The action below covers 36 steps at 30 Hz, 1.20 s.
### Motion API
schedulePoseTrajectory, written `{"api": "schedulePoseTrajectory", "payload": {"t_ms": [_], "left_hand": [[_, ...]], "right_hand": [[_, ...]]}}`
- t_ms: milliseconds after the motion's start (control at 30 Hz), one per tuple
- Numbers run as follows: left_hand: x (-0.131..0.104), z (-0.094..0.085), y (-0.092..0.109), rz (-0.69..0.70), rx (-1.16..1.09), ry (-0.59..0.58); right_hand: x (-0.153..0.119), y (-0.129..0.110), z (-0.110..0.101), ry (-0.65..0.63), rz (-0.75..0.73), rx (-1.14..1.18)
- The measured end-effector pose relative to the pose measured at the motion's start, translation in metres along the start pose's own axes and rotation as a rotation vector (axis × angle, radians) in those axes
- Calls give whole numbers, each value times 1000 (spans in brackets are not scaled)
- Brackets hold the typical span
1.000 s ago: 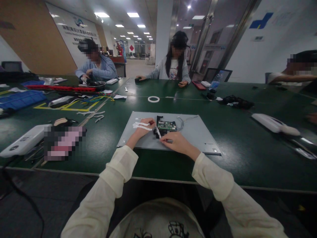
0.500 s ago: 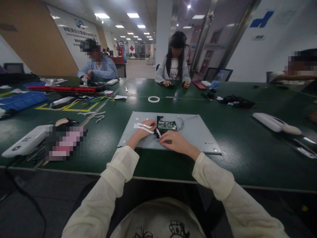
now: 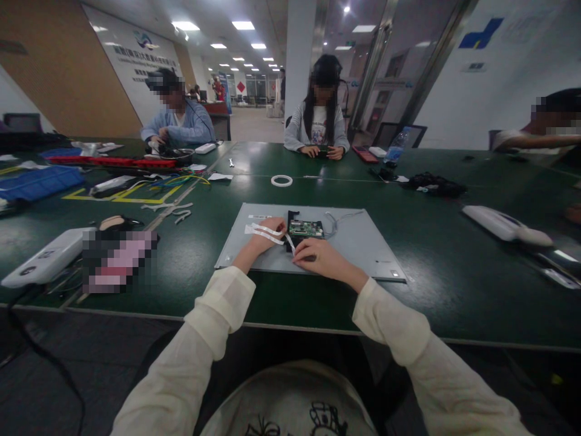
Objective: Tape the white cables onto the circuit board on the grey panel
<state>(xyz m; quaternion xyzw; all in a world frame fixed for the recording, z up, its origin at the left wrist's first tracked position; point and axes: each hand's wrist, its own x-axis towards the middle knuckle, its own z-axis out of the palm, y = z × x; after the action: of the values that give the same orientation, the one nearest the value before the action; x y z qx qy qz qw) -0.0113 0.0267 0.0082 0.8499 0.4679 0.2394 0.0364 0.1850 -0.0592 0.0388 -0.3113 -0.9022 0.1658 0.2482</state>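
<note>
A flat grey panel (image 3: pixel 358 242) lies on the green table in front of me. On it sits a green circuit board (image 3: pixel 305 229) in a black bracket (image 3: pixel 293 215), with thin grey wires (image 3: pixel 333 224) running off to the right. My left hand (image 3: pixel 267 235) is closed at the bracket's left edge; its fingertips are partly hidden. White tape strips (image 3: pixel 267 231) lie across the back of that hand. My right hand (image 3: pixel 320 257) pinches the lower end of a short white tape strip (image 3: pixel 290 243), which slants up toward the bracket and my left fingertips.
A white tape ring (image 3: pixel 281 180) lies beyond the panel. To the left are a white power bank-like device (image 3: pixel 48 257), a pink blurred item (image 3: pixel 121 261), cables and a blue tray (image 3: pixel 43 183). At right lies another white device (image 3: pixel 503 225). Co-workers sit across the table.
My hands stay almost still at the bracket, with the right fingers shifting only slightly on the tape strip. Across the table, a co-worker's hands have come together around a dark object.
</note>
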Motion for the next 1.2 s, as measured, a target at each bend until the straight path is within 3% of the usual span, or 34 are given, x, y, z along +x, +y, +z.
{"api": "schedulePoseTrajectory", "payload": {"t_ms": [267, 533, 733, 1200], "left_hand": [[-2, 2, -2, -35, -23, 47], [-1, -2, -3, 3, -203, 15], [-1, 1, -7, -69, -278, 23], [-2, -7, 8, -250, 154, 19]], "right_hand": [[1, -2, 0, 21, 143, 5], [1, 0, 6, 65, 141, -94], [1, 2, 6, 53, 162, -90], [0, -4, -8, -51, 122, 25]]}}
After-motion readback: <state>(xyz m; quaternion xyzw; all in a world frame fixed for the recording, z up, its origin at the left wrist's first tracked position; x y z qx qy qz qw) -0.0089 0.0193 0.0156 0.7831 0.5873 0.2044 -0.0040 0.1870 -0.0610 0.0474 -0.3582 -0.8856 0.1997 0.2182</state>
